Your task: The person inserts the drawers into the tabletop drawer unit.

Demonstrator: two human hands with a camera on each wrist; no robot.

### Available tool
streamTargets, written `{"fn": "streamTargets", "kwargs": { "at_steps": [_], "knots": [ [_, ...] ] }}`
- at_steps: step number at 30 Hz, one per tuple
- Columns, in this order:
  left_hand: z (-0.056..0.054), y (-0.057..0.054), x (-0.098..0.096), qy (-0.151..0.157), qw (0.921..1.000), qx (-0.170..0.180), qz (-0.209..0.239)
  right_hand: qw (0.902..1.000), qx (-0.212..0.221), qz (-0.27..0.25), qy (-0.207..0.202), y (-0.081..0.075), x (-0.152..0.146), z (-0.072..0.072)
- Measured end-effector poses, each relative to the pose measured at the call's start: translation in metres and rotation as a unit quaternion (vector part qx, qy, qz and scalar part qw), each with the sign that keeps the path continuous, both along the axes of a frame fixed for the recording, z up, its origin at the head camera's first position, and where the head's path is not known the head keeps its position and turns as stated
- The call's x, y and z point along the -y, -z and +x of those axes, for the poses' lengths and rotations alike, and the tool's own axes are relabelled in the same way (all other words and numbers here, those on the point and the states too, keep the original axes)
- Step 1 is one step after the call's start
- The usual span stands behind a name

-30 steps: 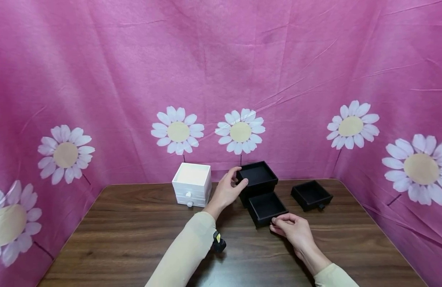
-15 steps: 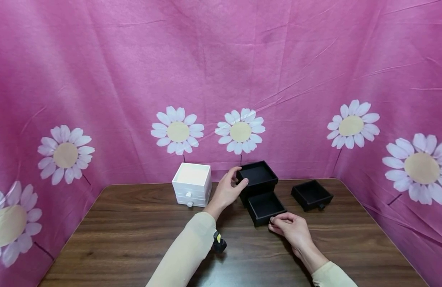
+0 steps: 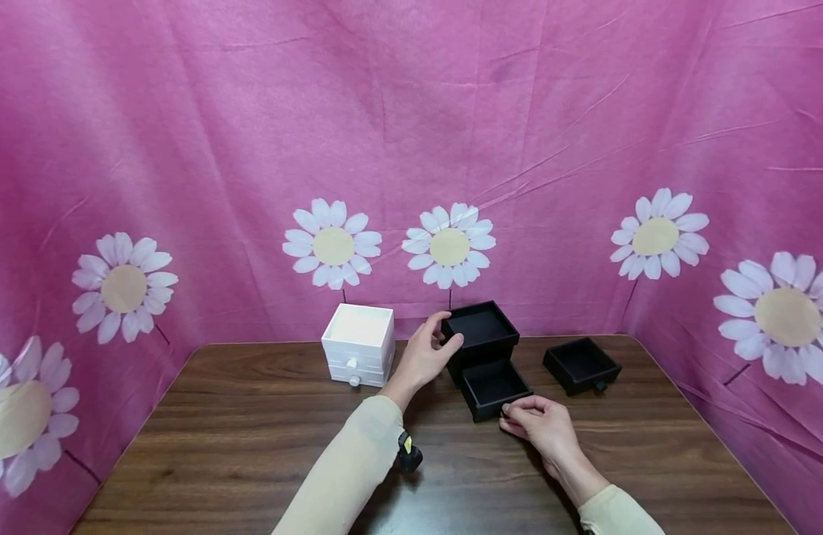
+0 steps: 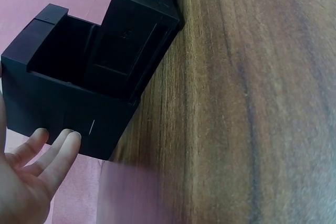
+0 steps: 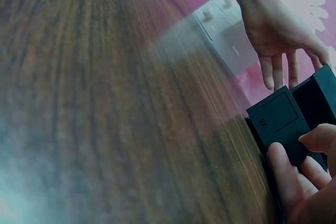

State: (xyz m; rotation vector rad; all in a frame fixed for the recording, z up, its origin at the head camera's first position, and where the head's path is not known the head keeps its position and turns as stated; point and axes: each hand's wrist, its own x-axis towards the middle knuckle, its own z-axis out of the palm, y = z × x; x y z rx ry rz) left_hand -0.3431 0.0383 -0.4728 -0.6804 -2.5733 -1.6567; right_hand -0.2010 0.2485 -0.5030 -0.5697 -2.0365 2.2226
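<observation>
A black mini drawer cabinet (image 3: 483, 348) with a tray-like top stands at the back of the table. Its lower drawer (image 3: 486, 411) is pulled well out toward the front. My left hand (image 3: 421, 360) rests against the cabinet's left side, thumb near the top edge; in the left wrist view its extended fingers (image 4: 60, 156) touch the side wall. With thumb and fingers my right hand (image 3: 548, 435) pinches the drawer's round knob (image 5: 295, 152), which these fingers partly cover. The visible inside of the drawer holds nothing.
A separate black drawer (image 3: 573, 382) with a small knob sits to the right. Left of the cabinet stands a white drawer box (image 3: 345, 355) with two knobs. Behind the wooden table (image 3: 238, 423) hangs a pink flowered cloth (image 3: 552, 223).
The lower drawer has slid slightly inward toward the cabinet, with my right hand moving along on its knob. My left hand keeps its place on the cabinet.
</observation>
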Motion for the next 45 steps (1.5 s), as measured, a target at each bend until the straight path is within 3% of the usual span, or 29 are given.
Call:
{"fn": "streamTargets", "kwargs": {
  "at_steps": [8, 16, 45],
  "knots": [
    [0.001, -0.001, 0.000, -0.002, 1.0000, 0.004, -0.007, 0.9985, 0.005, 0.053, -0.013, 0.001, -0.001, -0.006],
    [0.002, -0.003, -0.001, -0.004, 1.0000, 0.003, -0.003, 0.9984, 0.008, 0.043, -0.034, 0.001, -0.001, -0.010],
    [0.002, -0.001, -0.004, -0.014, 0.9999, 0.001, -0.005, 0.9976, -0.003, 0.056, -0.039, -0.003, 0.003, -0.029]
  ]
}}
